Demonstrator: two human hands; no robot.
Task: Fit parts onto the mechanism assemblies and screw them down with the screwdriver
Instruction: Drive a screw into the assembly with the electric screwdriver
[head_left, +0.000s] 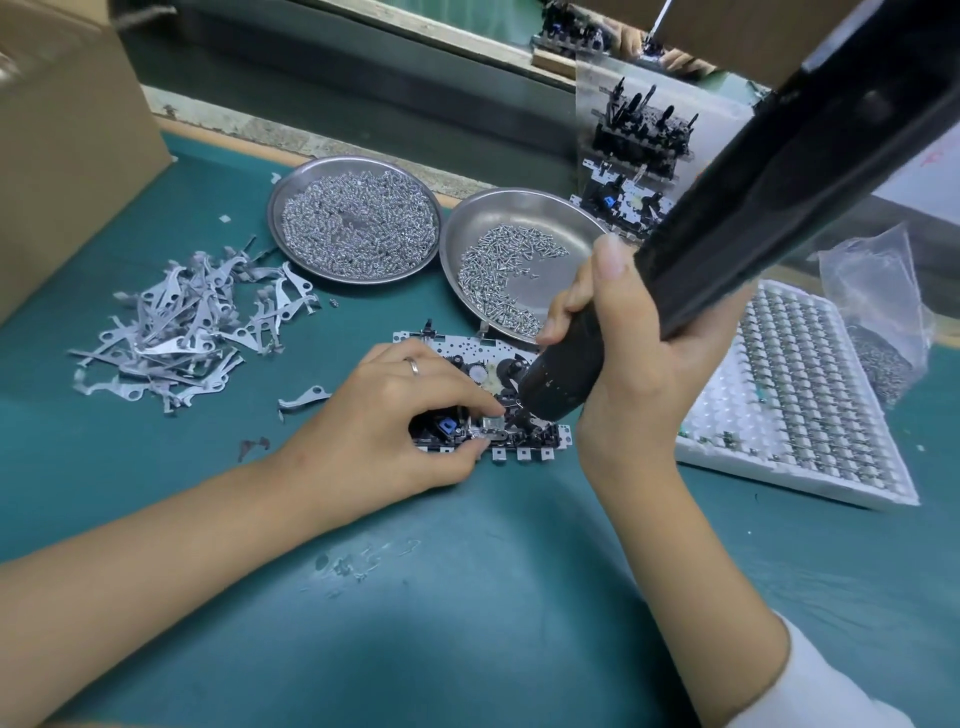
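Teal mat covers the table (467, 597) we work at, with a cardboard box (67, 130) at far left and a conveyor edge running behind.

We see the mechanism (483, 395) lying flat near the middle of the table, directly between our two hands. Our left hand (384, 415) rests on its left and front portion; the screwdriver (701, 249) comes down on its right portion.

Mechanism: white perforated plate, black parts on top, a small white gear, a blue piece under the left fingers, a row of square metal tabs along the near edge.

Left hand: palm down, fingers curled, thumb and fingertips pinching a small metal part against the mechanism. A ring shows on one finger. Forearm enters from lower left.

Right hand (623, 353): wrapped tight round the lower barrel of the black screwdriver, thumb pointing up along the body. Tool tilts up toward the upper right; its tip meets the mechanism just right of the left fingertips. The bit itself is hidden by the barrel.

Also noted: a pile of grey metal levers (187, 322) to the left, two steel dishes of screws (356, 226) (519, 260) behind the mechanism, a white tray (795, 395) of small parts at right, a stack of assemblies (639, 156) beyond.
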